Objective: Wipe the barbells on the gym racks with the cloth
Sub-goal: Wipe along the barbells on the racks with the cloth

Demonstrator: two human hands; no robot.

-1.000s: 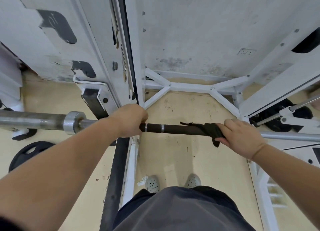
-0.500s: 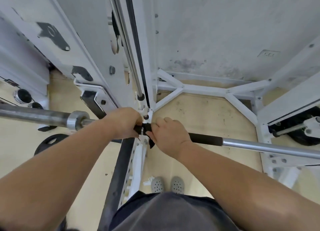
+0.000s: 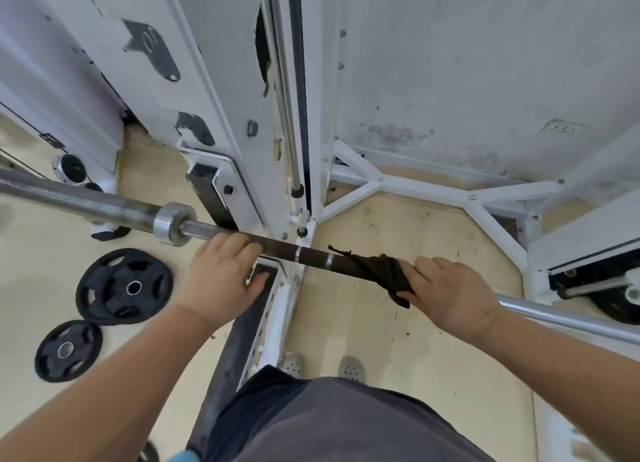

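Both hands are gripping the bar (image 3: pixel 311 255): the right hand (image 3: pixel 446 292) is clutching the dark cloth (image 3: pixel 381 271) bunched round its dark section, while the left hand (image 3: pixel 221 281) is curling over it near the collar (image 3: pixel 171 223). Two plates (image 3: pixel 124 286) are lying on the floor below.

Your left hand (image 3: pixel 221 281) and right hand (image 3: pixel 446 295) are bare, and so are the left forearm (image 3: pixel 104 392) and right forearm (image 3: pixel 561 357) behind them. Below and between your hands you wear a dark grey garment (image 3: pixel 346 423), darker navy along its left edge. Beyond it are two pale grey perforated clogs (image 3: pixel 351 368).
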